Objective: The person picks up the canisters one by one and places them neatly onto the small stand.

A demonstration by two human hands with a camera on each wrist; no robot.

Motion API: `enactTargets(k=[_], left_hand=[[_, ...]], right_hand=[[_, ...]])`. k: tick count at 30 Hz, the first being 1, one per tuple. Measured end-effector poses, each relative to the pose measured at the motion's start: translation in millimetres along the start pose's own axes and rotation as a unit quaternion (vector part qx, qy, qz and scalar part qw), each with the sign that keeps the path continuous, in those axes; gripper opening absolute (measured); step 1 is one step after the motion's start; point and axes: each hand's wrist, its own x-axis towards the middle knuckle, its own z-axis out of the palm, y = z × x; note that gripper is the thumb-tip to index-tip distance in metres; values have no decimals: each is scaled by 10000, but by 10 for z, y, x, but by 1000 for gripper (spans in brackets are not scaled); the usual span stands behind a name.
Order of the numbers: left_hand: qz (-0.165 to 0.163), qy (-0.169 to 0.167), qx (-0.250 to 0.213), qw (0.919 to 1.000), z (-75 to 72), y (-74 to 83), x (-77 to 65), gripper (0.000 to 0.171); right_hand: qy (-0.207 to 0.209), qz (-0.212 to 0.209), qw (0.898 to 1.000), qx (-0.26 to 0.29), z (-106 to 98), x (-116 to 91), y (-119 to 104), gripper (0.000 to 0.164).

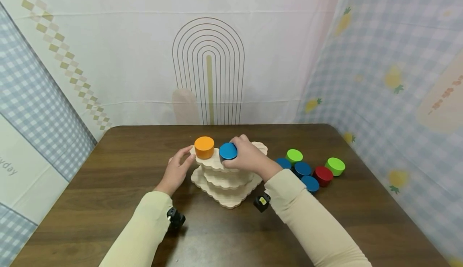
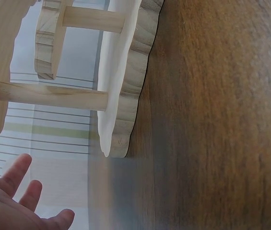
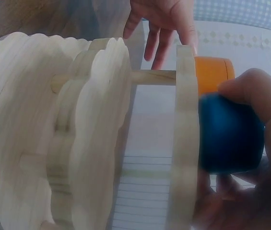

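Observation:
A wooden tiered stand [image 1: 228, 194] of pale scalloped boards joined by dowels rises mid-table. My right hand [image 1: 249, 154] grips a blue cylinder block [image 1: 228, 151] at its top board; in the right wrist view the blue block [image 3: 231, 134] is against that board, thumb and fingers around it. Left of it, an orange cylinder block [image 1: 204, 147] sits on the same board. My left hand [image 1: 176, 171] is at the board's left edge and seems to touch it; the left wrist view shows its fingers [image 2: 17, 175] spread, holding nothing.
Right of the stand lie several loose cylinders: green ones [image 1: 335, 166], a red one [image 1: 323, 176] and blue ones [image 1: 302, 169]. The brown wooden table [image 1: 108, 202] meets patterned cloth hangings [image 1: 144, 58] at the back and sides.

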Motion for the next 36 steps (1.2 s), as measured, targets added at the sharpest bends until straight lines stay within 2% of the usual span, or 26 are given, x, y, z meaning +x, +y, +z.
enactTargets(k=[12, 20, 28, 36], left_hand=[[-42, -9, -2, 10000, 9, 1, 8, 54], [-25, 31, -15, 10000, 8, -7, 6, 54], [6, 55, -30, 10000, 7, -12, -2, 52], [63, 72, 27, 10000, 5, -2, -15, 51]], right_hand=[[-155, -39, 9997, -195, 11, 57, -100, 67], [-67, -44, 9995, -295, 30, 38, -94, 74], [587, -367, 9963, -502, 58, -131, 54, 86], [1370, -927, 9839, -672, 25, -373, 294, 82]])
